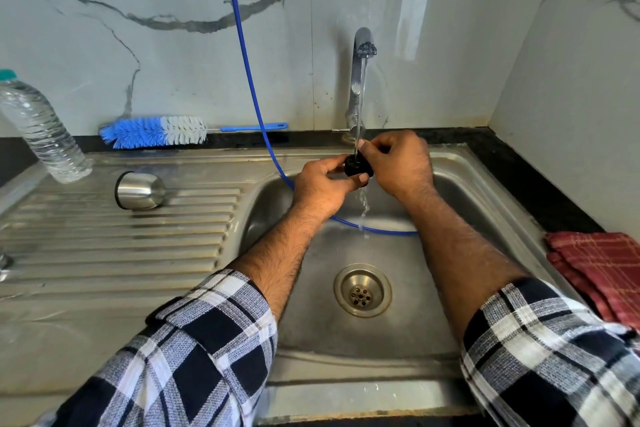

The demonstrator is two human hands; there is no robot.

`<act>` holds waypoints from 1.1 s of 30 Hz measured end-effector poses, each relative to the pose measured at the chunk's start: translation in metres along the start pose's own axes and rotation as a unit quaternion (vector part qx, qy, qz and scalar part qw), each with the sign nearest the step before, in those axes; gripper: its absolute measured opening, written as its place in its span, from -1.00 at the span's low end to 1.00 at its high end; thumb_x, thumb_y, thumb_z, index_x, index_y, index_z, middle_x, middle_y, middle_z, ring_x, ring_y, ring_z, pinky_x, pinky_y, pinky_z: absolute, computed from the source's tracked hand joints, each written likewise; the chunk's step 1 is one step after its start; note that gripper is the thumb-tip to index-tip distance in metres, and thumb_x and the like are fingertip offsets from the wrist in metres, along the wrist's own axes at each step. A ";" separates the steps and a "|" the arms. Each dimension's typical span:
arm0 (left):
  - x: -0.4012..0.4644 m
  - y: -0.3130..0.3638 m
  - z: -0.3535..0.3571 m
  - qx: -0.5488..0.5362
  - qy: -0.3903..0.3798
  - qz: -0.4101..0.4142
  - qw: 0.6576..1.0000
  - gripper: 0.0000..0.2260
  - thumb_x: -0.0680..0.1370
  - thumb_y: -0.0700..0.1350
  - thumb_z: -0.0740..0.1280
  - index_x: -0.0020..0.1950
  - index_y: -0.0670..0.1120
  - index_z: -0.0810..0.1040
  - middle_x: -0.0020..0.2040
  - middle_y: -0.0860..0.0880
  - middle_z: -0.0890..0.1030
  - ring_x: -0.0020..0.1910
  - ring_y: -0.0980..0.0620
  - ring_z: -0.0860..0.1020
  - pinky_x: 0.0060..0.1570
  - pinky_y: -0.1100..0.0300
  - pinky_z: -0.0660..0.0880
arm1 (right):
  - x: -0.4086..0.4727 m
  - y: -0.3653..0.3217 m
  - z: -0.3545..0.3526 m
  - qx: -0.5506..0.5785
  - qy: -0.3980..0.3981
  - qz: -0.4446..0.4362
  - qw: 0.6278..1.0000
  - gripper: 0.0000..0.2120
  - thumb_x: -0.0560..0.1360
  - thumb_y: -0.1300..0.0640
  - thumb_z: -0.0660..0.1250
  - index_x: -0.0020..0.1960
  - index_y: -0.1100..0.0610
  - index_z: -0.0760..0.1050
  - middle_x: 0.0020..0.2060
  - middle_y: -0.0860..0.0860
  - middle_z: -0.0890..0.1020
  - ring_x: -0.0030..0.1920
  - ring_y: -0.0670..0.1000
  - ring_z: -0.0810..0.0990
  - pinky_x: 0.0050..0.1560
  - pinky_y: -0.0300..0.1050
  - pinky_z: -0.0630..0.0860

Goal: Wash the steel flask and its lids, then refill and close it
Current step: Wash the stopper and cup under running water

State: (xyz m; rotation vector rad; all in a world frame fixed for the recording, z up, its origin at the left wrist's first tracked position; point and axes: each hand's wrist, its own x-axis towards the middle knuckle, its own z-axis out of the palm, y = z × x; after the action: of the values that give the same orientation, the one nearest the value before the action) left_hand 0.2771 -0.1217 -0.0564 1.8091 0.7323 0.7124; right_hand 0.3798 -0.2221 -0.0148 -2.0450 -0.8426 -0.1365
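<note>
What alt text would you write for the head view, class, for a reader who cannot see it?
Both hands, left and right, hold a small black lid under the running tap over a steel sink; a steel cup lies on the drainboard.

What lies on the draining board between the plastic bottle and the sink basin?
In the head view, a steel cup lid lies on its side on the ribbed draining board, between the plastic bottle and the sink basin. The rest is bare steel.
</note>
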 end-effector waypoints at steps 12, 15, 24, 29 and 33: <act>0.000 0.003 -0.001 0.009 0.012 0.015 1.000 -0.59 0.43 0.09 0.63 0.26 0.15 0.69 0.15 0.18 0.72 0.20 0.11 0.62 0.30 -0.02 0.57 | -0.002 -0.002 0.000 0.013 -0.017 0.012 1.000 -0.80 0.59 -0.16 0.46 -0.05 -0.04 0.68 -0.26 -0.15 0.68 -0.24 -0.20 0.65 -0.29 -0.29 0.46; -0.001 0.003 -0.002 0.020 0.015 0.037 0.999 -0.57 0.42 0.02 0.66 0.26 0.10 0.68 0.09 0.16 0.71 0.11 0.16 0.64 0.24 0.05 0.62 | 0.003 0.004 0.006 0.035 -0.021 0.059 0.997 -0.80 0.61 -0.05 0.46 -0.13 0.02 0.66 -0.29 -0.06 0.69 -0.27 -0.07 0.69 -0.27 -0.17 0.58; 0.002 0.003 -0.002 0.042 0.030 0.015 0.999 -0.46 0.41 -0.02 0.67 0.34 0.02 0.58 0.21 0.07 0.67 0.21 0.03 0.63 0.26 -0.01 0.60 | 0.003 0.009 0.006 0.283 -0.043 0.276 0.918 -0.87 0.66 0.18 0.40 0.06 0.24 0.66 -0.17 0.17 0.77 -0.31 0.00 0.72 -0.27 -0.13 0.69; 0.003 0.001 0.000 0.051 0.031 0.013 0.998 -0.42 0.40 -0.01 0.67 0.37 0.02 0.56 0.21 0.07 0.67 0.20 0.00 0.63 0.26 -0.06 0.61 | 0.003 0.014 0.007 0.288 -0.032 0.314 0.904 -0.87 0.65 0.19 0.41 0.09 0.27 0.64 -0.20 0.15 0.76 -0.35 -0.01 0.72 -0.29 -0.13 0.70; 0.004 -0.001 0.001 0.053 0.030 0.008 0.998 -0.45 0.41 -0.01 0.67 0.35 0.01 0.57 0.21 0.04 0.67 0.20 0.00 0.62 0.25 -0.04 0.62 | 0.005 0.018 0.007 0.284 -0.011 0.328 0.901 -0.88 0.65 0.21 0.39 0.08 0.27 0.63 -0.20 0.15 0.76 -0.29 0.03 0.74 -0.22 -0.06 0.74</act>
State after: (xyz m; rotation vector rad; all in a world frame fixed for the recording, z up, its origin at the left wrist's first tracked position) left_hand 0.2800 -0.1190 -0.0567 1.8994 0.8087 0.7536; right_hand 0.3929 -0.2211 -0.0292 -1.6568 -0.1277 0.4589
